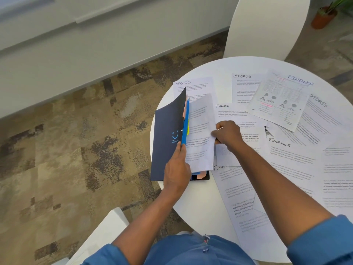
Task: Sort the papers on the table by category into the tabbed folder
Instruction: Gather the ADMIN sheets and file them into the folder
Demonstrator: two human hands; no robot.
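Soft, even daylight lit the scene with faint shadows, while wide-angle distortion bent the edges and fine print on the white printed papers [248, 211] blurred.

I read handwritten "SPORTS" heading on far-left sheet [193, 87], "FINANCE" on diagram sheet [280, 98]; body print illegible; folder cover [168, 138] text too small.

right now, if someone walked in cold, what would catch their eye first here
The dark folder stands open at the round white table's left edge, the left hand gripping its cover and blue divider while the right hand pinches a white sheet going into it. To the right, loose papers cover the tabletop, handwritten headings like SPORTS and FINANCE standing out.
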